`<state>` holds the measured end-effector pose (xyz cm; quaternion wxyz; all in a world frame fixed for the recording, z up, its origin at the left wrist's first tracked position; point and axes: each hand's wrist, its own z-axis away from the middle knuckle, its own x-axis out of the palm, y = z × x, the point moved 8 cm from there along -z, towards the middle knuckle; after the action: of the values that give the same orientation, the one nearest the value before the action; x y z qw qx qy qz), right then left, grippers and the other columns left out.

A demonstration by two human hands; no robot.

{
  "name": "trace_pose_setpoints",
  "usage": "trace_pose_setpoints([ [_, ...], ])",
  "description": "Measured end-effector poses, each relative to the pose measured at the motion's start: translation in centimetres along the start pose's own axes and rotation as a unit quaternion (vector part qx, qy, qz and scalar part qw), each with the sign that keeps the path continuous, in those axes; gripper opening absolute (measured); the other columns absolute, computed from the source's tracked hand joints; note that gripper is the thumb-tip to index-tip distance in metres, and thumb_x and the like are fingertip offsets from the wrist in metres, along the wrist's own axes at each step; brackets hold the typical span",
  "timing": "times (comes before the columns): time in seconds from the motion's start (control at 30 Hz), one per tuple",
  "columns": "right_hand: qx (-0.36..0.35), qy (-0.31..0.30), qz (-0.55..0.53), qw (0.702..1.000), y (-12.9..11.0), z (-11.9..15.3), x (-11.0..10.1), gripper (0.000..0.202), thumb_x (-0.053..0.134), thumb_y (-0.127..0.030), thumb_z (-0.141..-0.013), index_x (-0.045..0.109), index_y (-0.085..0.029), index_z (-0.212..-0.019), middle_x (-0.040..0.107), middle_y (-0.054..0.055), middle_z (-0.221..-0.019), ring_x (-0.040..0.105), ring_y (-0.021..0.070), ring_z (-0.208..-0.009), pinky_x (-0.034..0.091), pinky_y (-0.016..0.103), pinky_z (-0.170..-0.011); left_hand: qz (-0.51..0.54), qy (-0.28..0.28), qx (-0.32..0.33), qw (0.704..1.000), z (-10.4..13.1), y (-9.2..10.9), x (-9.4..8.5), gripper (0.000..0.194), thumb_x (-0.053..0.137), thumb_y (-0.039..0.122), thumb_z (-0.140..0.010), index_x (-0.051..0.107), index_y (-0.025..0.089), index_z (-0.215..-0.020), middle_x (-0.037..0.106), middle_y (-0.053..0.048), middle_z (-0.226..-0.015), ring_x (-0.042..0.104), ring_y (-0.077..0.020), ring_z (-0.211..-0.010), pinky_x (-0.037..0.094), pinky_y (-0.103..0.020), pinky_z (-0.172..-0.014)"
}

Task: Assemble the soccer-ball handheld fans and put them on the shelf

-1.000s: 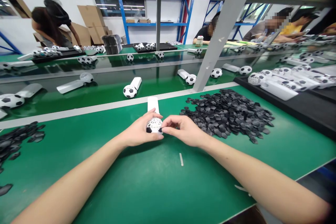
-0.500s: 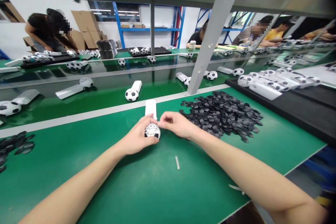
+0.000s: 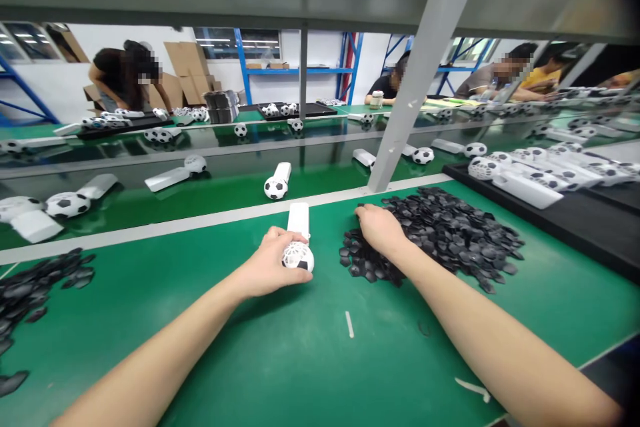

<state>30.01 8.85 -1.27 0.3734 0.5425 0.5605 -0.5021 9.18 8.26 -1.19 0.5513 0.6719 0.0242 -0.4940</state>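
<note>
My left hand (image 3: 267,268) holds a white device with a soccer-ball head (image 3: 300,256), fingers and thumb wrapped around the ball. It is straight ahead of me at the green bench (image 3: 225,353), its flat handle (image 3: 299,219) pointing away. My right hand (image 3: 382,229) is at the left side of a heap of black pieces (image 3: 453,233), fingers bent down; whether they pinch one, I cannot tell. Similar devices (image 3: 530,187) fill part of a black tray (image 3: 597,223) on the right.

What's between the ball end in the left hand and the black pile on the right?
Head view: only green tabletop separates the ball end in the left hand from the black pile.
</note>
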Motion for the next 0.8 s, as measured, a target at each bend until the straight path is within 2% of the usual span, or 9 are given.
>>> trace_pose_setpoints([
  [0.1,-0.039,0.003,-0.047,0.998,-1.3,0.6,-0.9,0.017,0.047,-0.011,-0.083,0.06,-0.014,-0.094,0.062,0.009,-0.094,0.058,0.0183,-0.088,0.043,0.026,-0.079,0.007,-0.042,0.008,0.999,0.3,0.3,-0.8,0.055,0.067,0.032,-0.06,0.051,0.023,-0.111,0.045,-0.005,-0.107,0.05,-0.0235,-0.097,0.041,-0.037,-0.088],
  [0.17,-0.081,-0.009,-0.133,0.988,-3.0,1.5,-1.5,0.013,0.048,-0.019,-0.086,0.059,-0.018,-0.092,0.064,0.002,-0.089,0.058,0.014,-0.081,0.044,0.023,-0.074,0.0,-0.083,0.029,0.996,0.6,0.6,-0.9,0.058,0.066,0.027,-0.06,0.049,0.023,-0.115,0.049,-0.004,-0.108,0.051,-0.0231,-0.095,0.043,-0.034,-0.083],
  [0.27,-0.152,-0.045,-0.309,0.938,-6.3,3.2,-2.2,0.01,0.051,-0.022,-0.084,0.06,-0.019,-0.082,0.064,-0.001,-0.08,0.058,0.0129,-0.073,0.045,0.023,-0.068,-0.006,-0.123,0.06,0.991,0.8,1.0,-0.6,0.059,0.059,0.019,-0.061,0.045,0.024,-0.119,0.05,-0.004,-0.108,0.053,-0.0211,-0.091,0.044,-0.031,-0.076],
  [0.33,-0.189,-0.066,-0.367,0.908,-8.0,4.3,-2.6,0.008,0.055,-0.02,-0.081,0.062,-0.019,-0.076,0.064,-0.001,-0.077,0.058,0.0131,-0.073,0.044,0.024,-0.069,-0.006,-0.116,0.076,0.99,0.8,1.3,-0.4,0.058,0.056,0.016,-0.061,0.046,0.023,-0.117,0.049,-0.004,-0.11,0.052,-0.0208,-0.092,0.044,-0.03,-0.076],
  [0.47,-0.265,-0.081,-0.373,0.886,-10.1,5.9,-3.0,0.009,0.058,-0.016,-0.08,0.066,-0.02,-0.081,0.065,0.0,-0.08,0.059,0.0134,-0.076,0.044,0.025,-0.073,0.007,-0.1,0.08,0.992,0.7,1.3,0.0,0.055,0.057,0.017,-0.061,0.048,0.022,-0.115,0.048,-0.004,-0.112,0.051,-0.0215,-0.097,0.043,-0.03,-0.081],
  [0.6,-0.331,-0.06,-0.364,0.868,-11.3,6.7,-2.8,0.017,0.052,-0.014,-0.084,0.067,-0.021,-0.089,0.064,0.004,-0.088,0.057,0.0143,-0.084,0.044,0.027,-0.078,0.017,-0.09,0.073,0.993,0.6,1.2,-0.1,0.054,0.063,0.024,-0.061,0.048,0.021,-0.114,0.049,-0.004,-0.11,0.051,-0.0223,-0.097,0.043,-0.032,-0.082],
  [0.73,-0.335,-0.024,-0.354,0.873,-11.8,6.6,-2.4,0.012,0.055,-0.014,-0.082,0.064,-0.021,-0.084,0.064,0.003,-0.084,0.056,0.0155,-0.084,0.043,0.03,-0.079,0.017,-0.061,0.076,0.995,0.5,1.3,-0.1,0.05,0.067,0.031,-0.062,0.051,0.021,-0.108,0.05,-0.004,-0.106,0.051,-0.022,-0.093,0.043,-0.033,-0.08],
  [0.8,-0.305,-0.022,-0.366,0.879,-11.6,6.0,-2.0,0.008,0.058,-0.014,-0.08,0.062,-0.02,-0.081,0.063,0.002,-0.08,0.055,0.015,-0.079,0.044,0.029,-0.075,0.011,-0.034,0.074,0.997,0.5,1.3,-0.1,0.041,0.064,0.031,-0.065,0.052,0.02,-0.103,0.051,-0.004,-0.101,0.052,-0.0212,-0.09,0.043,-0.034,-0.078],
])
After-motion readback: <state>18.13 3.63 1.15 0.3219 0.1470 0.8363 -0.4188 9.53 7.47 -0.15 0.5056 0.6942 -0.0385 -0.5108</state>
